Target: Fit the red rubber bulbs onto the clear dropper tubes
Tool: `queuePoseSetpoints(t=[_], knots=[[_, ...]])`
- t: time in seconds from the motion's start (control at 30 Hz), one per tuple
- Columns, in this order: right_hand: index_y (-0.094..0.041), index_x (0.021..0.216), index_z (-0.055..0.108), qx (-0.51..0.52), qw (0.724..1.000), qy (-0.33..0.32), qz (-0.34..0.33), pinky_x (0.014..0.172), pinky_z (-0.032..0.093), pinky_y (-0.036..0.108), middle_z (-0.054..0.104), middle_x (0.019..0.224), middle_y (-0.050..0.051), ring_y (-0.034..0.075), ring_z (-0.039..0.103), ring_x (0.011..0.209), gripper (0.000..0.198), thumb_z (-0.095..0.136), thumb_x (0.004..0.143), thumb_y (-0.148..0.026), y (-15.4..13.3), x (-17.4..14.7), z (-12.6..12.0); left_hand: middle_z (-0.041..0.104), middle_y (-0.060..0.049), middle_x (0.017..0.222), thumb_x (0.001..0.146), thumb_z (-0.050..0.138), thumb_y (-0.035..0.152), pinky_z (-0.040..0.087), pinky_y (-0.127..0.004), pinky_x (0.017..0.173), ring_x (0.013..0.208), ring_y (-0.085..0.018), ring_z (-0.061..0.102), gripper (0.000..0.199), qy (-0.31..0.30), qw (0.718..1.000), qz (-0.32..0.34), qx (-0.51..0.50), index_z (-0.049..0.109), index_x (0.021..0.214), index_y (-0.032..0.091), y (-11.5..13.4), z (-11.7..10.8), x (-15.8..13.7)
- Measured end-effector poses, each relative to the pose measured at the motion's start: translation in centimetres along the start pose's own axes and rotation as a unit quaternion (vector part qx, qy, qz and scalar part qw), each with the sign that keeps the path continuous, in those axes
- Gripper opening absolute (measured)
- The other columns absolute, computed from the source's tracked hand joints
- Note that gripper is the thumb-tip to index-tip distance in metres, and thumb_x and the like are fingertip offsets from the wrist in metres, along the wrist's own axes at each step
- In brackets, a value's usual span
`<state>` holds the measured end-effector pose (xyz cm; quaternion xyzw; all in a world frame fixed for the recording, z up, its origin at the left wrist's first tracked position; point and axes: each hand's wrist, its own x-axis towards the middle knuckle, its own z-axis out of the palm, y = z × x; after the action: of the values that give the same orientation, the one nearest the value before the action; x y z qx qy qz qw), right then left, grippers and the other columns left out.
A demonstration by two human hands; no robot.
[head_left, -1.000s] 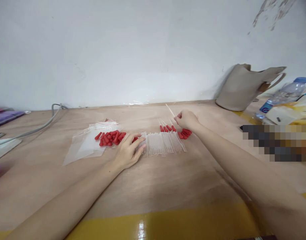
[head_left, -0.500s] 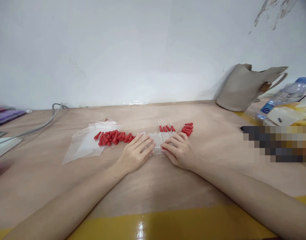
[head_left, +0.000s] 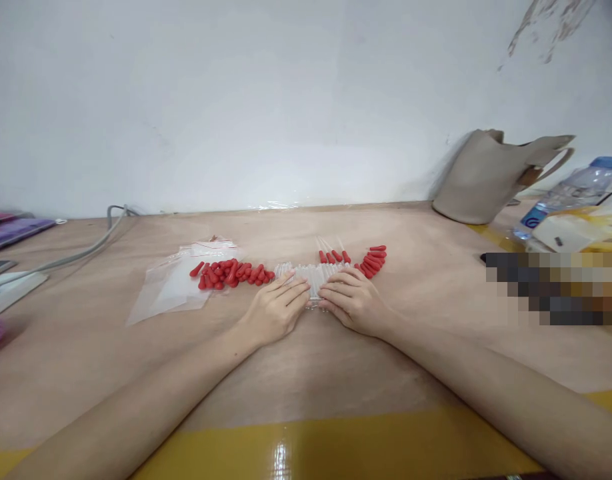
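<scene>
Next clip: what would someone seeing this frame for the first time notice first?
Probably the two bare hands laid flat in the middle of the wooden table, the left hand and the right hand pressing on a row of clear glass tubes. Bright red rubber caps lie heaped just left of the tubes by a clear plastic bag, with more red-capped droppers behind the right hand. A beige bag stands at the far right against the wall.

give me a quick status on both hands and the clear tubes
Left hand and right hand flat, palms down, on the row of clear tubes. Loose red caps left of it, capped tubes right. Nothing blocking.
</scene>
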<state>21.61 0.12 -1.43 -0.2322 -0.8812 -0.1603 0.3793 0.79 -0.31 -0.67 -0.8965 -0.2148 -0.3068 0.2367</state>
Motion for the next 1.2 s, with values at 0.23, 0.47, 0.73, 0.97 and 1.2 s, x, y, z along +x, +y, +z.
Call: queuePoseSetpoints(t=[0.23,0.47,0.73,0.97,1.2], knots=[[-0.016,0.085,0.062,0.022,0.999,0.006,-0.03,0.073,0.045,0.029,0.066,0.083,0.004,0.015,0.055,0.086,0.011,0.052,0.082,-0.019,0.2,-0.2,-0.3,0.066,-0.006,0.091,0.084,0.047,0.012,0.044,-0.039,0.099,0.094,-0.016,0.061,0.011,0.007,0.999,-0.01,-0.051,0.057,0.089,0.013,0.3,0.0,-0.2],[-0.015,0.089,0.061,-0.002,0.998,0.037,-0.052,0.072,0.047,0.029,0.066,0.085,0.003,0.015,0.055,0.088,0.012,0.056,0.078,-0.016,0.1,-0.6,-0.5,0.067,-0.007,0.086,0.083,0.049,0.011,0.045,-0.04,0.098,0.088,-0.017,0.064,0.009,0.01,0.998,-0.007,-0.061,0.058,0.084,0.012,0.3,-0.6,-0.1],[-0.014,0.09,0.06,-0.035,0.995,0.044,-0.083,0.077,0.047,0.031,0.066,0.086,0.003,0.015,0.056,0.087,0.014,0.059,0.076,-0.016,0.1,-0.6,-1.1,0.067,-0.007,0.089,0.083,0.05,0.012,0.044,-0.042,0.098,0.091,-0.017,0.062,0.01,0.023,0.996,-0.009,-0.082,0.057,0.089,0.013,0.1,-0.5,-0.6],[-0.016,0.09,0.061,-0.058,0.992,0.04,-0.101,0.08,0.046,0.033,0.066,0.089,0.003,0.016,0.057,0.09,0.014,0.058,0.076,-0.014,1.1,-1.3,-1.9,0.066,-0.005,0.089,0.082,0.05,0.011,0.043,-0.042,0.099,0.094,-0.017,0.061,0.011,0.019,0.995,-0.025,-0.092,0.057,0.089,0.014,-0.6,-0.8,-1.5],[-0.024,0.088,0.065,-0.076,0.986,0.102,0.11,0.069,0.045,0.029,0.067,0.082,0.002,0.013,0.058,0.076,0.012,0.059,0.077,-0.026,4.3,-1.6,-4.3,0.061,-0.004,0.088,0.083,0.051,0.014,0.052,-0.029,0.076,0.081,-0.014,0.059,0.013,0.076,0.983,-0.154,-0.06,0.059,0.093,0.017,-2.6,-0.9,-2.5]])
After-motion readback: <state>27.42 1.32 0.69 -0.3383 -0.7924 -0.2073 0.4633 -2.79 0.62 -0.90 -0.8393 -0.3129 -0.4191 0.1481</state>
